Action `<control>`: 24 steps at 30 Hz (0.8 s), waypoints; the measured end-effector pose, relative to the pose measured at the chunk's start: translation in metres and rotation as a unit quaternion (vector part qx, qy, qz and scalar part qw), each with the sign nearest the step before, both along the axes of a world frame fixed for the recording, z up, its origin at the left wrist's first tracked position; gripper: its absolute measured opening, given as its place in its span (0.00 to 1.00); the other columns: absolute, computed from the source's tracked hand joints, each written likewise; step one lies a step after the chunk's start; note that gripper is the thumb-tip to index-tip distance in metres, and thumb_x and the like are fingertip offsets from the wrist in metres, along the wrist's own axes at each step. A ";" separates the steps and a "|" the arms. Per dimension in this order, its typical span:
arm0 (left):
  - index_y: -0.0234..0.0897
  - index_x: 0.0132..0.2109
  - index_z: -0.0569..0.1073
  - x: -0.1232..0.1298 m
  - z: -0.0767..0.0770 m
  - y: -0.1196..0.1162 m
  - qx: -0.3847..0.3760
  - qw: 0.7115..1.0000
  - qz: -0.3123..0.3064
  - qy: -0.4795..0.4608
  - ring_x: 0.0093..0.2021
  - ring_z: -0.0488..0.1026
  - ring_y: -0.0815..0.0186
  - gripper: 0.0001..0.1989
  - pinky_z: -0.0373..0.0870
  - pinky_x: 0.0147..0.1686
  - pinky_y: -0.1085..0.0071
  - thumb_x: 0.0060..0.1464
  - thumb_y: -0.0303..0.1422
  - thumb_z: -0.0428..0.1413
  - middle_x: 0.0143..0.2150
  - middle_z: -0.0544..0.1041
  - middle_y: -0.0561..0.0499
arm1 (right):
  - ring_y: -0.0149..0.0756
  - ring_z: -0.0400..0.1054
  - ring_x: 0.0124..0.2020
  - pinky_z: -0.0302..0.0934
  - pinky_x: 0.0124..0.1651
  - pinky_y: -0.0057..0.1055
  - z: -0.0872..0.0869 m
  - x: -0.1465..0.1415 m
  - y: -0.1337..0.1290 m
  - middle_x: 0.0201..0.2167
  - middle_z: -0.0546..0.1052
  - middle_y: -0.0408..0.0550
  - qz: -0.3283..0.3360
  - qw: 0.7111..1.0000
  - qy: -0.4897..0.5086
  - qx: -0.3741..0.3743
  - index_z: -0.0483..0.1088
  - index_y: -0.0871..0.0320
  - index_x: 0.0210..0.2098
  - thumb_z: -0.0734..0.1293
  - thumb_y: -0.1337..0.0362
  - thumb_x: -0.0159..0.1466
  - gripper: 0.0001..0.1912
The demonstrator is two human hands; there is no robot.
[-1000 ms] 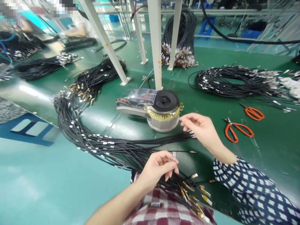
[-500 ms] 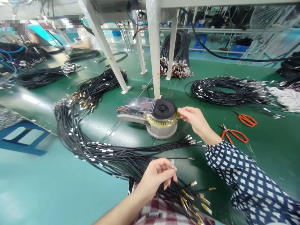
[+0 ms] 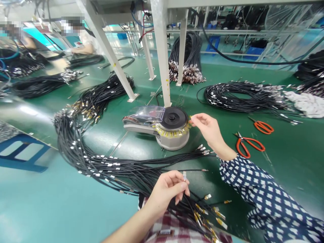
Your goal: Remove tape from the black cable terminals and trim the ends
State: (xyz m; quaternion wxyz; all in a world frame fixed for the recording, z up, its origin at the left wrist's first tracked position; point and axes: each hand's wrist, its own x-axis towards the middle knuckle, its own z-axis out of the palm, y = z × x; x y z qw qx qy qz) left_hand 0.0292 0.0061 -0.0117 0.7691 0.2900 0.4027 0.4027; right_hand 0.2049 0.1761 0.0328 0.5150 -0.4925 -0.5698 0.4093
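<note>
The tape dispenser point(image 3: 167, 124) has a glossy plastic cover point(image 3: 149, 113) and matt plastic base point(image 3: 172, 143).

R sleeve point(image 3: 263, 187) is dk navy w/ rows of wht 4-lobed motifs, loose-cut, folds along arm, narrows at wrist. L forearm point(image 3: 141, 217), L hand point(image 3: 169, 189) & R hand point(image 3: 209, 132) bare. Lap garment point(image 3: 162, 223): maroon/wht check, sm. brown rect. patch point(image 3: 165, 233), lettering blurry.

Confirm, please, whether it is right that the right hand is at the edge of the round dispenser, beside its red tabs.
Nearly: the right hand is at the edge of the round dispenser, but its tabs are yellow, not red, in the head view.
</note>
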 end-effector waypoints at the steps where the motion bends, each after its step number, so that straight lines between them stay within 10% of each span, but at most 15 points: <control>1: 0.30 0.34 0.74 0.000 0.000 0.000 0.001 1.000 -0.001 0.001 0.15 0.62 0.77 0.15 0.56 0.15 0.81 0.48 0.38 0.68 0.24 0.78 0.48 | 0.36 0.74 0.32 0.68 0.42 0.36 -0.001 -0.001 0.001 0.30 0.79 0.47 0.000 1.000 0.002 -0.003 0.73 0.58 0.34 0.72 0.56 0.58 0.12; 11: 0.31 0.36 0.73 -0.002 0.006 0.000 0.013 1.000 0.014 0.015 0.15 0.63 0.77 0.17 0.58 0.14 0.82 0.49 0.40 0.67 0.24 0.77 0.49 | 0.37 0.72 0.35 0.65 0.41 0.35 0.019 -0.006 -0.034 0.34 0.79 0.46 -0.087 0.970 -0.138 0.179 0.74 0.55 0.37 0.69 0.65 0.61 0.04; 18: 0.34 0.49 0.69 -0.004 0.018 0.001 0.028 0.997 0.057 0.039 0.18 0.70 0.72 0.21 0.69 0.16 0.78 0.52 0.37 0.66 0.26 0.78 0.51 | 0.36 0.71 0.35 0.63 0.39 0.33 -0.006 0.010 -0.111 0.33 0.78 0.45 0.158 0.981 0.001 -0.116 0.76 0.54 0.34 0.72 0.59 0.61 0.06; 24: 0.32 0.51 0.71 0.001 0.026 -0.003 0.037 0.994 0.073 0.077 0.19 0.72 0.71 0.22 0.74 0.19 0.75 0.52 0.35 0.66 0.26 0.78 0.51 | 0.36 0.68 0.36 0.60 0.40 0.33 -0.021 0.005 -0.141 0.32 0.75 0.44 0.180 0.972 0.016 -0.150 0.75 0.55 0.29 0.71 0.60 0.62 0.07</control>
